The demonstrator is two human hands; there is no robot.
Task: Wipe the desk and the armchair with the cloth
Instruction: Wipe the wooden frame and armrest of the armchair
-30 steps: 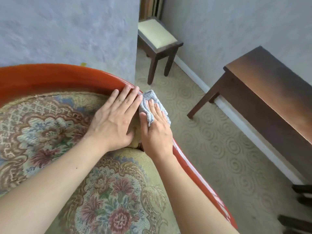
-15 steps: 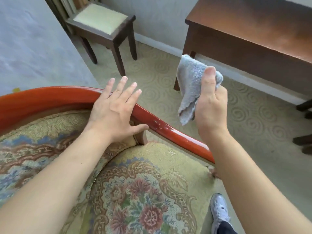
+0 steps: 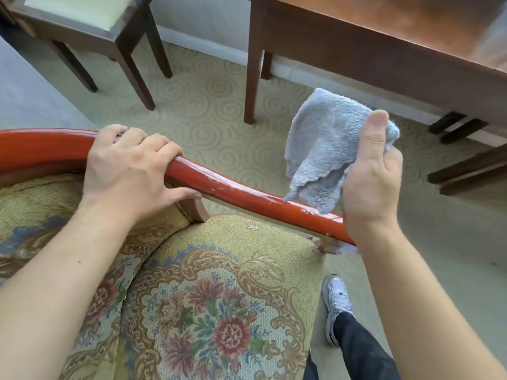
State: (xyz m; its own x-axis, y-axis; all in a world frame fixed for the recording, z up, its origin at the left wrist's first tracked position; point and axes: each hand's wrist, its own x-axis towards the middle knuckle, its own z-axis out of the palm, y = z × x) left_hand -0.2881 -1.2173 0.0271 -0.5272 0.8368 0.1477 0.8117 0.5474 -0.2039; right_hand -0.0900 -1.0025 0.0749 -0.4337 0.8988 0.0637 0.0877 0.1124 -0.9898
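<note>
Because the rail needs steadying while I work along it, my left hand (image 3: pixel 131 171) is closed over the red wooden rail (image 3: pixel 241 192) of the armchair (image 3: pixel 214 311), fingers curled over the far side, thumb tucked along the near underside, wrist low, forearm running back across the upholstery.

Right hand (image 3: pixel 370 182): closed on the cloth (image 3: pixel 323 144), thumb upright and pressed on top of the bunch, fingers wrapped behind it; palm turned toward the left, forearm rising steeply from the lower right corner. Held so, I judge, to keep most of the cloth free for the next pass.

Cloth: grey, fleecy, folded loosely; hangs from my grip to the left, its lower edge at or just above the rail, contact not certain. Not pressed flat to anything.

Rail: glossy, with pale chips and scuffs between my two hands; that stretch looks to be the next to wipe.

Seat and back: floral tapestry, below and left of the rail.

Surface (image 3: pixel 397 28): dark brown wood, upper right, well apart from the cloth; whether it has been wiped I cannot tell.

Stool (image 3: pixel 82 20): dark frame, pale cushion, upper left.

Floor: carpet (image 3: pixel 205 105) with spiral pattern; my shoe (image 3: pixel 336 297) just beside the seat's front corner.
</note>
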